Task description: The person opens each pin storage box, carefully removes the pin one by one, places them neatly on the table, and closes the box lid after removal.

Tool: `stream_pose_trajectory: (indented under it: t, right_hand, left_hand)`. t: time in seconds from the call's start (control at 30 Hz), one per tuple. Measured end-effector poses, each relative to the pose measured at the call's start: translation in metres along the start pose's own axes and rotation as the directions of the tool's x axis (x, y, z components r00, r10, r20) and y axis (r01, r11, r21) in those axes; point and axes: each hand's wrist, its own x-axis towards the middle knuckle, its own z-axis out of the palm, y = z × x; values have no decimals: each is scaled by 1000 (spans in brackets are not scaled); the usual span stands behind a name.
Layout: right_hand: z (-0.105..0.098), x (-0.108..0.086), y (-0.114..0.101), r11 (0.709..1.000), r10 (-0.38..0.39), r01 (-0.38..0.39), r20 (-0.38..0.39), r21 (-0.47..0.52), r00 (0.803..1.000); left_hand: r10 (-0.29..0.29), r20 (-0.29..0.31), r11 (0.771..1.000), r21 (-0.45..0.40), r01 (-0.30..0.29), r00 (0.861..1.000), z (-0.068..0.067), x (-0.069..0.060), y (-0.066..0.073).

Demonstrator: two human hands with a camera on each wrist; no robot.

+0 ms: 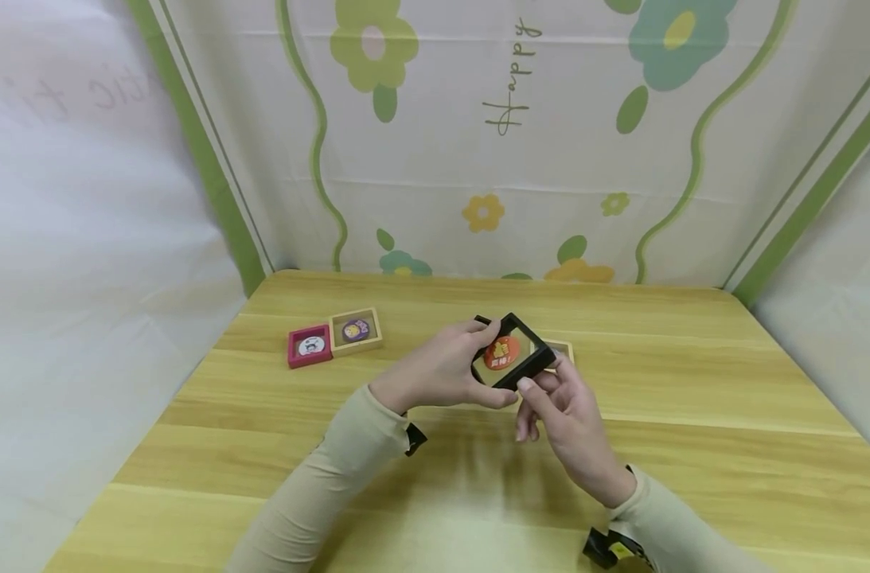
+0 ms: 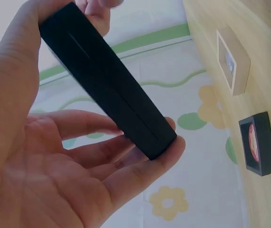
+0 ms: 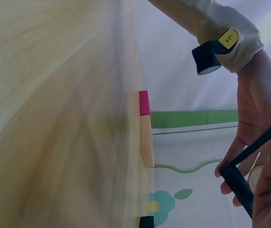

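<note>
Above the table, my left hand [image 1: 445, 366] grips a small black display frame [image 1: 529, 371] with a clear window and a round orange-red sticker. It is tilted, its thick edge facing the left wrist camera. My right hand [image 1: 574, 422] pinches the frame's lower right corner between thumb and fingers. Behind the held frame, a pale wooden frame [image 2: 239, 61] and another black frame [image 2: 263, 145] with a red sticker lie on the table. In the head view these two are mostly hidden.
To the left on the wood-grain table [image 1: 692, 477], a magenta frame [image 1: 309, 360] with a white sticker touches a pale wooden frame [image 1: 368, 345] with a purple sticker. A flower-printed cloth [image 1: 435, 159] hangs at the table's back edge.
</note>
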Motion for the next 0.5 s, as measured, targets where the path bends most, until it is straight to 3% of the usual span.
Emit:
stream_pose_trajectory:
  t: [0.23,0.5]
  right_hand:
    - [-1,1,-2,999,50,-50,-2,-8,999]
    - [-2,2,-4,991,133,-133,-30,-23,991]
  left_hand:
    - [-13,26,999,-36,14,1000,-2,-1,0]
    - [-53,80,998,17,52,995,-8,-4,-2]
